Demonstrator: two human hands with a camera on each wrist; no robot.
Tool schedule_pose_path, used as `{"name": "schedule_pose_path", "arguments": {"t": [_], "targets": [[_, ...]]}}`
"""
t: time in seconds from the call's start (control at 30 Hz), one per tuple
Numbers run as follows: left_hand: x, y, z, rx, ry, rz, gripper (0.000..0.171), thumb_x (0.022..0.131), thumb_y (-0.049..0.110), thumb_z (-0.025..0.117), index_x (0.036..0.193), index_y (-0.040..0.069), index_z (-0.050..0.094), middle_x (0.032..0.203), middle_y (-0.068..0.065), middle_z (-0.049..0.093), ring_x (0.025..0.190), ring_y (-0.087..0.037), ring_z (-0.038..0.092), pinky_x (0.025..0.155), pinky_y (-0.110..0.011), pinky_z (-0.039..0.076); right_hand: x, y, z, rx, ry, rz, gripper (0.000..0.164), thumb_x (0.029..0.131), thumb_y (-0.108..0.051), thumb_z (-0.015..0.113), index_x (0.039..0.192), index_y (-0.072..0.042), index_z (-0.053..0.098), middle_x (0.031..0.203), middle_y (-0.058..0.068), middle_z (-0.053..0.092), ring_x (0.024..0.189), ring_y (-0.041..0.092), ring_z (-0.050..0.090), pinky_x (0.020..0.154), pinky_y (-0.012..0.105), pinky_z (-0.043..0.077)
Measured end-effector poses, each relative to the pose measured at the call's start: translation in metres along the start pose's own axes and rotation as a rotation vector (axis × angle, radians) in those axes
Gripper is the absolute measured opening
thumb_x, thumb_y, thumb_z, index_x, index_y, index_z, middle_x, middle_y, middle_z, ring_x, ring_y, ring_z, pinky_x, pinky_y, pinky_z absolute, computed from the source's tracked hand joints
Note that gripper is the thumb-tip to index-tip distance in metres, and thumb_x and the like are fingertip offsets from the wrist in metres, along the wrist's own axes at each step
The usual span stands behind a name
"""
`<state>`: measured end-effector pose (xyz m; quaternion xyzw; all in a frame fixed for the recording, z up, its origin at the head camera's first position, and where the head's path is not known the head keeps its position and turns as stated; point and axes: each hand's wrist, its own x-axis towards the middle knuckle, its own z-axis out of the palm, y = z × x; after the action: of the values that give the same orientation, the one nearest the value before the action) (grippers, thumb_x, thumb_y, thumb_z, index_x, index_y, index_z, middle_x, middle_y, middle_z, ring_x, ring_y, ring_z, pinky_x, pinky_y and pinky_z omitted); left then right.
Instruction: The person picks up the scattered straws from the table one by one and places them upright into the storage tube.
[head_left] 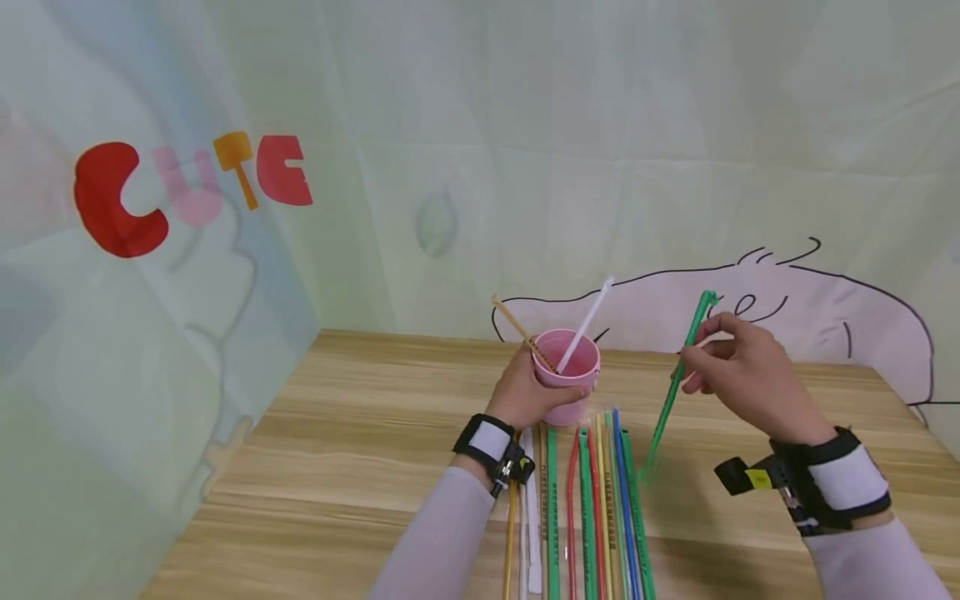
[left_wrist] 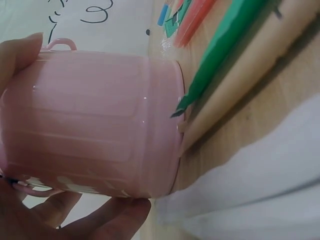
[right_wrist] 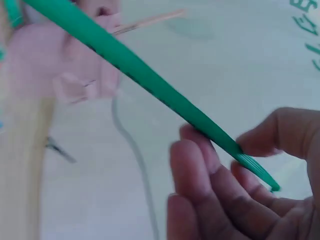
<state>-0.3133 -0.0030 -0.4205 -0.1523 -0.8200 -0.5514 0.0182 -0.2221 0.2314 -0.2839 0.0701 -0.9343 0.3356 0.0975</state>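
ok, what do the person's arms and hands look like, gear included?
Ungloved left hand and right hand. Pale, long fabric left sleeve and right sleeve. Black-and-white left wristband and right wristband, each with a white panel. Small black left camera unit; small black right camera unit with a yellow label.

Wood-grain table (head_left: 322, 467); "CUTE" letters (head_left: 195, 207), faint print (head_left: 437, 222), perhaps leaf, on backdrop (head_left: 525, 108).

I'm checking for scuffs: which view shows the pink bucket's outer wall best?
The left wrist view: the pink bucket is large, close and mostly uncovered. The head view shows it small, partly behind the left hand; the right wrist view, blurred, partly behind the green straw.
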Motion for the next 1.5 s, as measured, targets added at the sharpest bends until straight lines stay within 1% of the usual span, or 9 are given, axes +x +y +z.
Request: {"name": "schedule_pose_path", "arguments": {"t": [0.23,0.4,0.67,0.83,1.07,1.2,1.3,1.4,1.5], "targets": [[0.002,0.000,0.000,0.000,-0.001,0.013,0.085,0.064,0.043,0.083,0.137,0.022,0.044,0.127,0.001,0.057,0.113,-0.012,0.052,0.095,-0.039,0.047,0.019,-0.026,-0.004,0.096,0.200,-0.068,0.025,0.093,-0.027,0.057,0.104,-0.006,0.051,0.084,0.013,0.075,0.062,0.013,0.069,0.053,0.019,0.054],[0.003,-0.002,0.002,0.003,0.003,0.008,0.086,0.063,0.046,0.083,0.136,0.024,0.044,0.127,0.003,0.057,0.112,-0.010,0.052,0.095,-0.038,0.048,0.034,-0.032,0.006,0.139,0.254,-0.078,0.030,0.094,-0.030,0.056,0.108,-0.005,0.049,0.093,0.019,0.075,0.061,0.006,0.069,0.054,0.017,0.054],[0.004,-0.001,0.006,-0.020,0.006,0.013,0.087,0.062,0.050,0.083,0.135,0.022,0.045,0.125,0.003,0.057,0.111,-0.009,0.053,0.095,-0.038,0.048,0.045,-0.032,0.035,0.169,0.174,-0.016,0.035,0.094,-0.030,0.056,0.113,-0.003,0.048,0.096,0.019,0.075,0.064,0.011,0.070,0.059,0.029,0.054],[0.003,0.002,0.005,-0.030,0.004,0.041,0.086,0.063,0.048,0.083,0.135,0.020,0.045,0.126,0.001,0.057,0.112,-0.010,0.053,0.096,-0.038,0.048,0.050,-0.026,0.056,0.191,0.127,0.017,0.032,0.093,-0.027,0.057,0.113,-0.003,0.049,0.098,0.020,0.074,0.069,0.017,0.071,0.059,0.031,0.054],[-0.001,0.010,0.002,-0.062,-0.002,0.068,0.082,0.066,0.038,0.084,0.135,0.016,0.045,0.126,-0.005,0.058,0.112,-0.017,0.054,0.095,-0.043,0.048,0.054,-0.014,0.080,0.117,0.104,0.029,0.028,0.092,-0.028,0.060,0.105,-0.003,0.057,0.097,0.019,0.074,0.082,0.025,0.069,0.066,0.042,0.053],[-0.009,0.024,-0.002,-0.094,0.005,0.078,0.079,0.068,0.031,0.084,0.134,0.009,0.046,0.125,-0.011,0.059,0.112,-0.022,0.055,0.094,-0.047,0.048,0.055,-0.006,0.085,0.062,0.097,0.046,0.027,0.090,-0.029,0.062,0.100,-0.004,0.059,0.098,0.016,0.068,0.084,0.028,0.060,0.062,0.037,0.048],[-0.012,0.030,-0.003,-0.108,0.007,0.089,0.078,0.068,0.027,0.084,0.133,0.006,0.046,0.125,-0.015,0.058,0.112,-0.025,0.055,0.094,-0.048,0.048,0.053,-0.001,0.085,0.055,0.087,0.078,0.034,0.089,-0.033,0.062,0.102,-0.002,0.054,0.100,0.016,0.061,0.084,0.029,0.057,0.060,0.033,0.046],[-0.011,0.029,-0.001,-0.103,0.010,0.095,0.078,0.068,0.027,0.084,0.133,0.007,0.047,0.125,-0.013,0.059,0.112,-0.024,0.055,0.094,-0.047,0.048,0.050,0.004,0.082,0.075,0.081,0.097,0.044,0.088,-0.037,0.062,0.105,0.000,0.048,0.102,0.018,0.056,0.087,0.029,0.055,0.060,0.032,0.045],[-0.005,0.018,0.002,-0.090,0.013,0.106,0.079,0.066,0.030,0.085,0.133,0.012,0.048,0.124,-0.009,0.060,0.111,-0.020,0.055,0.092,-0.046,0.049,0.047,0.008,0.079,0.094,0.069,0.094,0.051,0.088,-0.042,0.062,0.110,0.001,0.044,0.106,0.019,0.053,0.091,0.030,0.053,0.062,0.034,0.045]]}}
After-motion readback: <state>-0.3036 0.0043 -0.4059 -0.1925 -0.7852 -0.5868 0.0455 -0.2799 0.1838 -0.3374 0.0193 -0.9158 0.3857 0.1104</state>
